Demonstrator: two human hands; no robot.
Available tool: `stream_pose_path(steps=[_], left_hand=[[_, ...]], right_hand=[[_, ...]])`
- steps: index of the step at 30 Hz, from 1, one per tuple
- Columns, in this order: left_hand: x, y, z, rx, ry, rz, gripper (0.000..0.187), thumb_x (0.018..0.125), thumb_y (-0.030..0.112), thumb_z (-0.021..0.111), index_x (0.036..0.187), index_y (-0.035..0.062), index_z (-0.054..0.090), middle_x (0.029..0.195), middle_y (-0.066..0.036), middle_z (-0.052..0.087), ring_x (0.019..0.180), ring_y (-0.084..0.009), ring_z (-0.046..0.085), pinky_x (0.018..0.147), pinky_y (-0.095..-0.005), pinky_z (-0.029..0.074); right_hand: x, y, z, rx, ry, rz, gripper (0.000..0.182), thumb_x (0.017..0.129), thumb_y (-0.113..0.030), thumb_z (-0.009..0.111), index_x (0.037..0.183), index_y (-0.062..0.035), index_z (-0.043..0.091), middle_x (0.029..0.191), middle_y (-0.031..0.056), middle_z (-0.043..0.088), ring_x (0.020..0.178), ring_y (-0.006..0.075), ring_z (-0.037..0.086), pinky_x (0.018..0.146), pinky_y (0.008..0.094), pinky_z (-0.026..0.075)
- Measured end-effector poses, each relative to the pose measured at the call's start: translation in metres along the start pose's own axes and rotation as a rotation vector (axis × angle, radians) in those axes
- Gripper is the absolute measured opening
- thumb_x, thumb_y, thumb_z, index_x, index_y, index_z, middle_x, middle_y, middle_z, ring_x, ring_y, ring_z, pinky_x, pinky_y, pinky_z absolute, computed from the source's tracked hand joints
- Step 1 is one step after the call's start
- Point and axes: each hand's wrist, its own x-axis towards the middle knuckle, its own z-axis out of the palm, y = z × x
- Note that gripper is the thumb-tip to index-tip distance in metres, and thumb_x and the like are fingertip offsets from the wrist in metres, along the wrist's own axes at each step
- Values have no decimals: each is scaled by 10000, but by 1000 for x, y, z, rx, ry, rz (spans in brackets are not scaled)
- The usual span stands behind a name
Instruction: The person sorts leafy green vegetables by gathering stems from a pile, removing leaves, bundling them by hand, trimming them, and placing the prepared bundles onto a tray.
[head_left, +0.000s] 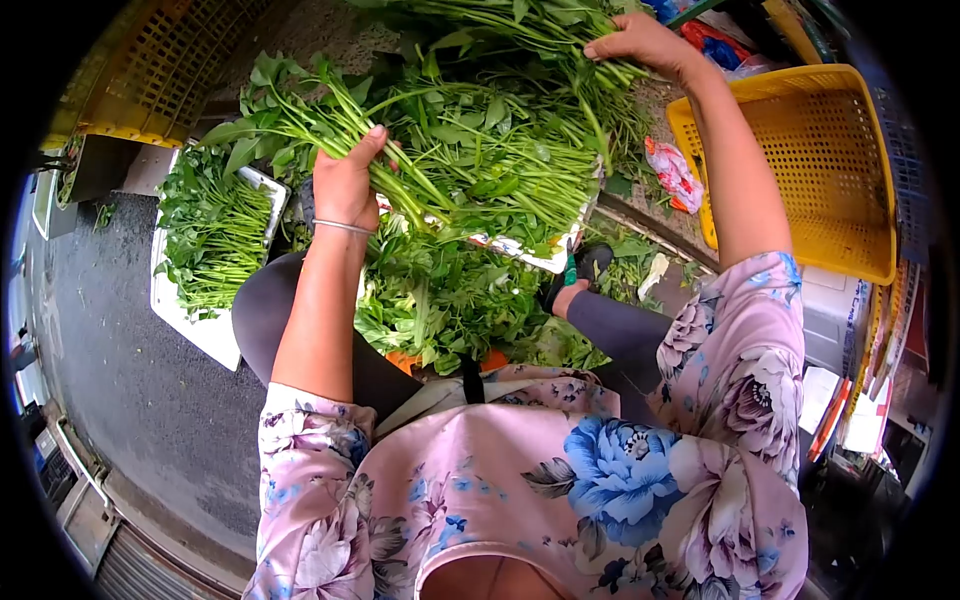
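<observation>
My left hand point(347, 183) is closed around a small bunch of long-stemmed greens point(335, 115) that look like water spinach, leaves pointing up and left. At the top, my right hand point(645, 45) grips the stem ends of a larger bunch of water spinach point(490, 30). Between and below both hands, a thick heap of the same greens point(500, 150) lies on a white tray point(548, 262), stems toward the right. Loose leaves and trimmings point(440, 295) are piled between my knees, with bits of orange showing underneath.
Left of my knee, a white foam box point(195, 335) holds neatly laid greens point(215, 240). A yellow perforated crate point(800, 160) stands at the right, and yellow baskets point(160, 75) are at the upper left. A red-and-white plastic bag point(675, 175) lies near the right crate.
</observation>
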Motion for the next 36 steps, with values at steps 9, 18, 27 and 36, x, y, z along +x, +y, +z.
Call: stream_pose_path(steps=[9, 18, 27, 36], left_hand=[[2, -9, -4, -20, 60, -73, 80, 796, -38, 506, 875, -49, 500, 796, -121, 569, 722, -271, 618, 608, -397, 537], [2, -14, -2, 22, 123, -79, 72, 800, -45, 491, 868, -56, 511, 791, -131, 568, 661, -221, 587, 578, -363, 534], [-5, -16, -8, 72, 94, -147, 85, 800, -55, 479, 879, -45, 509, 823, -128, 567, 647, -200, 562, 546, -337, 524], [-3, -2, -47, 72, 306, -46, 99, 777, -94, 456, 847, -29, 432, 769, -134, 538, 566, -158, 511, 423, -291, 456]], right_hand=[[-67, 18, 161, 1763, -263, 422, 386, 728, -295, 639, 1019, -70, 521, 839, 93, 588, 732, 219, 598, 577, 409, 527], [-89, -16, 172, 1185, 101, 742, 636, 752, -395, 607, 1207, 9, 422, 1069, 163, 561, 936, 348, 549, 762, 405, 479], [-37, -139, 192, 1690, -155, 617, 415, 798, -388, 566, 971, -12, 535, 877, 96, 596, 636, 110, 554, 476, 195, 422], [-86, -160, 230, 2047, -132, 362, 167, 850, -186, 527, 917, -34, 536, 818, 56, 604, 561, 55, 501, 410, 150, 358]])
